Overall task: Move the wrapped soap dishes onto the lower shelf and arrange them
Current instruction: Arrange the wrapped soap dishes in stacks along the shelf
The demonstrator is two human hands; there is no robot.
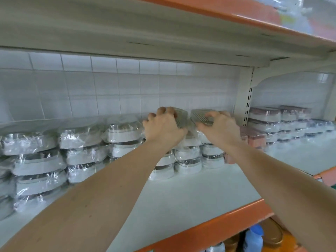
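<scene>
Stacks of plastic-wrapped white and grey soap dishes [85, 153] line the back of the white shelf [190, 195]. My left hand [163, 126] grips a wrapped dish [181, 118] on top of a stack near the tiled wall. My right hand [218, 126] grips a second wrapped dish [201, 115] just beside it, atop the neighbouring stack. Both dishes show ribbed grey tops and tilt slightly toward each other. The stacks under my hands [189, 157] are partly hidden by my forearms.
Pink and white wrapped boxes [269, 122] are stacked to the right, past the slotted upright [248, 99]. The shelf above [163, 33] hangs low overhead. The orange shelf edge [218, 224] runs in front, with bottles [254, 239] below.
</scene>
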